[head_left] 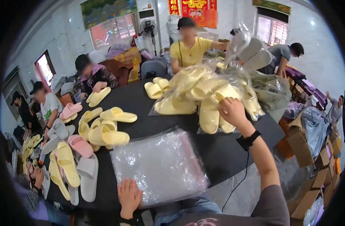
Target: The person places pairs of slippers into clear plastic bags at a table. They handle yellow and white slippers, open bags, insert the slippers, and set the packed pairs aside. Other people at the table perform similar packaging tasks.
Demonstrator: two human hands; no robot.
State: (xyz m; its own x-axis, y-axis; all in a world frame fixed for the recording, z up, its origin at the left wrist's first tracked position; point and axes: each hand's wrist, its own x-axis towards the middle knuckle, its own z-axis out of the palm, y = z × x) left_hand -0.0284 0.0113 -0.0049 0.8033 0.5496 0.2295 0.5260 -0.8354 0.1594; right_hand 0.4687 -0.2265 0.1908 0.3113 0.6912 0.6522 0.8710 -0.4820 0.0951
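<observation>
A thick stack of clear plastic bags (161, 165) lies on the black table in front of me. My left hand (130, 197) rests on its near left corner, fingers stretched out and holding nothing. Farther right, my right hand (233, 112) has its fingers closed at the upper part of a bagged pair of yellow slippers (209, 116); the grip is partly hidden. This pair lies against a heap of yellow slippers in clear bags (197, 81). A black band with a cord circles my right wrist.
Loose yellow slippers (108, 135), a grey slipper (88, 177) and a pink slipper (81, 145) cover the left of the black table (142, 100). Across it, a person in yellow (191, 51) handles bagged grey slippers (257, 56). Cardboard boxes (302, 139) stand right.
</observation>
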